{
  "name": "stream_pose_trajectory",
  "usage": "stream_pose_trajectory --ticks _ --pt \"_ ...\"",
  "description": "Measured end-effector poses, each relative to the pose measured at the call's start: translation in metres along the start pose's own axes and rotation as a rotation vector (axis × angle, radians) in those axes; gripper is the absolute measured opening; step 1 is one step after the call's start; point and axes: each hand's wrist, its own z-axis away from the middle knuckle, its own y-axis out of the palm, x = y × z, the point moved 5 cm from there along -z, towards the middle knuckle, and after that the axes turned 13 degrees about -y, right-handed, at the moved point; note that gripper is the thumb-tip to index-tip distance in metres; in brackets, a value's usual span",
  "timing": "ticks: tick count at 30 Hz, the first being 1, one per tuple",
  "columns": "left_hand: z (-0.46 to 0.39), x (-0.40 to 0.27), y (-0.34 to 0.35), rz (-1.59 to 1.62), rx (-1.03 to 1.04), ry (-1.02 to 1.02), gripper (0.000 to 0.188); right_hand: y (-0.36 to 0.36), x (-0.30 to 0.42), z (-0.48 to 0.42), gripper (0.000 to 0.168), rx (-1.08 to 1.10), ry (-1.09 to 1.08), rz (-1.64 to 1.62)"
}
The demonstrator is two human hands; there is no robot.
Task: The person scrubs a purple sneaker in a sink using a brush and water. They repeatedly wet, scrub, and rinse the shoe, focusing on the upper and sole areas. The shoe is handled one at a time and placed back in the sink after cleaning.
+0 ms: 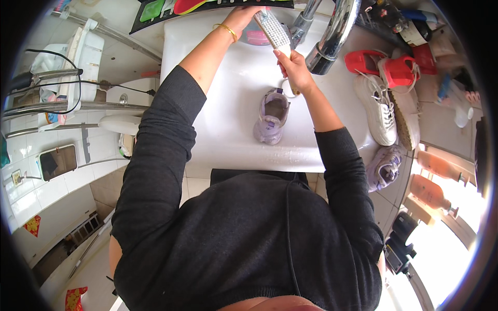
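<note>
My right hand (294, 70) grips the handle of a scrub brush (273, 29) whose white bristles face up. At the brush's far end is my left hand (243, 21), wearing a gold bracelet; its fingers are partly hidden, so whether it holds the brush or something else is unclear. Below my right hand, a lavender sneaker (272, 116) rests in the white sink (225, 116), its opening up. A small round pale thing (288, 88) lies beside the sneaker, partly behind my right hand. Beyond the brush sits a clear container with something pink (256, 37) in it.
A chrome faucet (325, 54) stands at the sink's far right. White lace-up shoes (375, 110), red shoe parts (397, 70) and another lavender sneaker (386, 169) line the right rim. A black rack (218, 4) with insoles spans the far edge. Metal rails (113, 105) are at left.
</note>
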Motion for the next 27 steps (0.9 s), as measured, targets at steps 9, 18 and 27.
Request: stream_pose_trajectory --ticks 9,18,27 --pt "-0.023 0.019 -0.010 0.047 0.051 -0.068 0.023 -0.003 -0.011 -0.003 0.031 0.030 0.025 0.082" --pt "0.005 -0.002 0.007 0.004 0.065 -0.035 0.023 -0.003 -0.023 -0.007 0.032 -0.003 0.014 0.006" --pt "0.002 -0.003 0.000 -0.081 -0.110 0.082 0.027 -0.012 -0.020 0.015 0.031 0.055 -0.042 0.118"
